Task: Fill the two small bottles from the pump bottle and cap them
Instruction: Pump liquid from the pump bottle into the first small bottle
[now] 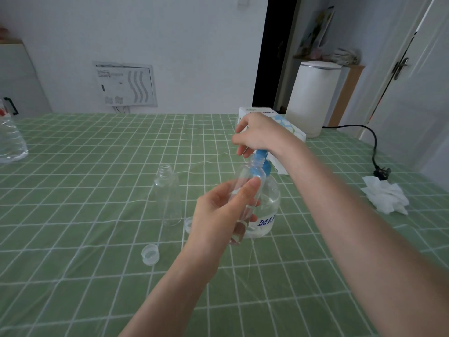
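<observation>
L to R on a green-checked worktop (73,190): a large clear jug (11,139) at far left edge; a loose cap (150,254) lying open side up; an empty small bottle (168,198) standing upright, uncapped, just behind it. A second cap (189,224) shows partly beside the left hand (218,215), whose fingers grip the other small bottle (247,181), lifted off the cloth and tilted, mouth up at the blue nozzle. Behind it, ctr-right, stands the pump bottle (267,215). The right hand (257,135) sits on top, fingers curled over the blue pump head. Tissue box (289,125) and white appliance (313,96) at rear; crumpled tissue (386,197) far right.
</observation>
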`<state>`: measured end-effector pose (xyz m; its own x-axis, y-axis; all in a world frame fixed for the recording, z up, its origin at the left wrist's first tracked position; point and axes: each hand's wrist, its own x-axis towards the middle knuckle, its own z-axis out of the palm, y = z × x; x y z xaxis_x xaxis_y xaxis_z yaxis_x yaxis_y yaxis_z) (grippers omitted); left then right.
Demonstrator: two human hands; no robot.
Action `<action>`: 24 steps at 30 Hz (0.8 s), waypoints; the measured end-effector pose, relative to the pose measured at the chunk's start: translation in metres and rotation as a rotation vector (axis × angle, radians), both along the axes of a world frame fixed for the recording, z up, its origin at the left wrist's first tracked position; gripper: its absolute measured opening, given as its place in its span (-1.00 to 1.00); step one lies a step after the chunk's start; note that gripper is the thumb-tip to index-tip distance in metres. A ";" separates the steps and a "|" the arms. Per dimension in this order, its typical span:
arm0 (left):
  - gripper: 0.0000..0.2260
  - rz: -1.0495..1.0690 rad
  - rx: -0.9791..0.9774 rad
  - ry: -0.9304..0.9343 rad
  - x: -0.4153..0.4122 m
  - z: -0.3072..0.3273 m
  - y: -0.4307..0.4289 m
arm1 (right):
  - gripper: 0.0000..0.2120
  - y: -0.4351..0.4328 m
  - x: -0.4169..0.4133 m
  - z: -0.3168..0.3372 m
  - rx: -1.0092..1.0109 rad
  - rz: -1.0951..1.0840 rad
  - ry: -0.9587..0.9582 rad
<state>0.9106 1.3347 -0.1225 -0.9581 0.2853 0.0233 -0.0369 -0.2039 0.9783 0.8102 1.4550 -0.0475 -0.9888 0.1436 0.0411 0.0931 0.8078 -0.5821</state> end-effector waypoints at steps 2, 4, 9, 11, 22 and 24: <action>-0.61 0.002 -0.001 -0.002 -0.001 0.000 0.000 | -0.71 -0.001 -0.001 -0.002 0.005 -0.010 -0.023; -0.63 0.002 -0.002 -0.010 -0.002 -0.001 0.001 | -0.72 -0.001 -0.001 -0.005 0.019 -0.018 -0.047; -0.60 0.006 -0.009 -0.020 -0.001 -0.002 0.001 | -0.75 0.000 0.000 -0.010 0.023 -0.019 -0.096; -0.59 0.008 -0.008 -0.023 -0.001 -0.002 0.001 | -0.75 0.000 0.000 -0.010 0.020 -0.018 -0.085; -0.59 0.002 -0.021 0.012 -0.002 -0.001 0.000 | -0.91 0.002 -0.002 -0.003 -0.002 0.004 -0.010; -0.57 0.002 -0.020 0.008 -0.002 -0.001 0.000 | -0.80 0.001 -0.002 -0.003 -0.010 -0.003 -0.036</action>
<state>0.9082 1.3351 -0.1233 -0.9586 0.2836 0.0256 -0.0282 -0.1840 0.9825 0.8081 1.4564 -0.0505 -0.9891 0.1472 0.0045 0.1167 0.8018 -0.5861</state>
